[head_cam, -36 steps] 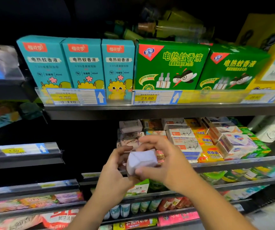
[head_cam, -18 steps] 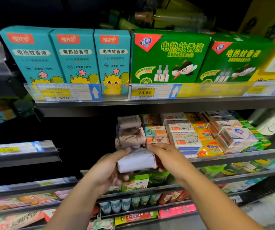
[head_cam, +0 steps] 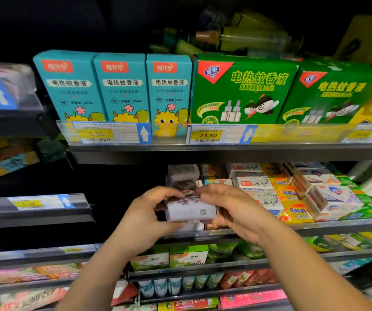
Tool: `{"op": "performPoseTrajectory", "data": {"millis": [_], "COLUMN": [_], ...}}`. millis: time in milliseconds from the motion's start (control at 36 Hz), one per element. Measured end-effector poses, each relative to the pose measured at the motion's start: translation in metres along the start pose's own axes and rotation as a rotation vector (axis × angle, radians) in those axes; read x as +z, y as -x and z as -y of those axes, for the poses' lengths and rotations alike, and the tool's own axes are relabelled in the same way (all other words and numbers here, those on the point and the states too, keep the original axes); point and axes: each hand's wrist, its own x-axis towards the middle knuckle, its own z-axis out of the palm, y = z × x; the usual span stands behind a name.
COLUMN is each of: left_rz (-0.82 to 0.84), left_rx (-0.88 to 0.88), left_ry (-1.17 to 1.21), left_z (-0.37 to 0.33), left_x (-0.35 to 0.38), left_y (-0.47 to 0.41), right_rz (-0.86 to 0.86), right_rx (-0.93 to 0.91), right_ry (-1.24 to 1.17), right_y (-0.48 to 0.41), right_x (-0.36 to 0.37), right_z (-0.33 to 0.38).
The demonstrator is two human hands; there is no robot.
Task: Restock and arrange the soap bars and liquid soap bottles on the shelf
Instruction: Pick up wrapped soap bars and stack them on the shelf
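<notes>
A pale lavender wrapped soap bar [head_cam: 190,211] lies lengthwise at the front left of the soap shelf [head_cam: 328,225]. My left hand [head_cam: 144,217] grips its left end and my right hand [head_cam: 236,208] grips its right end. Behind it stand more lavender wrapped bars [head_cam: 183,173] in a stack. To the right are white goat soap boxes [head_cam: 256,189], yellow soap packs [head_cam: 289,198] and white boxed bars [head_cam: 333,198] with green boxes alongside.
The shelf above carries teal boxes [head_cam: 122,88] and green boxes [head_cam: 243,90] behind price tags [head_cam: 207,134]. Lower shelves hold green cartons [head_cam: 188,255] and small bottles [head_cam: 174,286]. The space left of the soap stack is dark. A side rack [head_cam: 35,205] juts at the left.
The bar has turned from end-on to lengthwise and moved forward and slightly up, against the stack of lavender bars. Both hands went along with it, still at its ends.
</notes>
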Motion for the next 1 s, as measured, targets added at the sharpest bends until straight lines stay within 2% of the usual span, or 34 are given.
{"op": "performPoseTrajectory", "data": {"millis": [56,111,222,306,389,472,528,639,694,833,917,1000], "left_rz": [0.104,0.141,0.016,-0.008,-0.041,-0.095,-0.12,-0.11,-0.049,0.019,-0.056,-0.136], "left_rx": [0.033,0.034,0.026,-0.019,-0.076,-0.2,-0.278,-0.349,-0.401,-0.36,-0.384,-0.301], "left_ry": [-0.122,-0.202,-0.356,-0.317,-0.31,-0.329,-0.382,-0.544,-0.57,-0.7,-0.724,-0.76], "left_z": [0.005,0.008,0.008,0.019,0.04,0.065,0.079,0.099,0.106,0.111,0.1,0.092], "left_x": [-0.004,-0.003,0.006,0.008,0.005,0.0,0.0,-0.002,-0.004,-0.012,-0.017,-0.013], "left_y": [0.001,0.002,0.002,0.002,0.005,0.006,0.003,-0.003,-0.007,-0.021,-0.031,-0.034], "right_rz": [-0.022,-0.052,-0.02,-0.009,-0.094,-0.245,-0.223,-0.108,-0.131,-0.179,-0.178,-0.2], "right_rx": [-0.076,-0.135,-0.172,-0.248,-0.349,-0.516,-0.529,-0.389,-0.43,-0.483,-0.535,-0.548], "right_ry": [0.08,0.164,0.06,0.155,0.437,1.103,1.322,1.355,1.361,1.345,1.353,1.377], "right_y": [-0.004,-0.009,-0.02,-0.032,-0.047,-0.061,-0.07,-0.084,-0.087,-0.092,-0.095,-0.093], "right_x": [-0.001,0.0,0.005,0.006,0.002,-0.01,-0.016,-0.023,-0.026,-0.032,-0.034,-0.035], "right_z": [-0.006,-0.014,-0.026,-0.03,-0.03,-0.03,-0.034,-0.052,-0.059,-0.065,-0.07,-0.073]}}
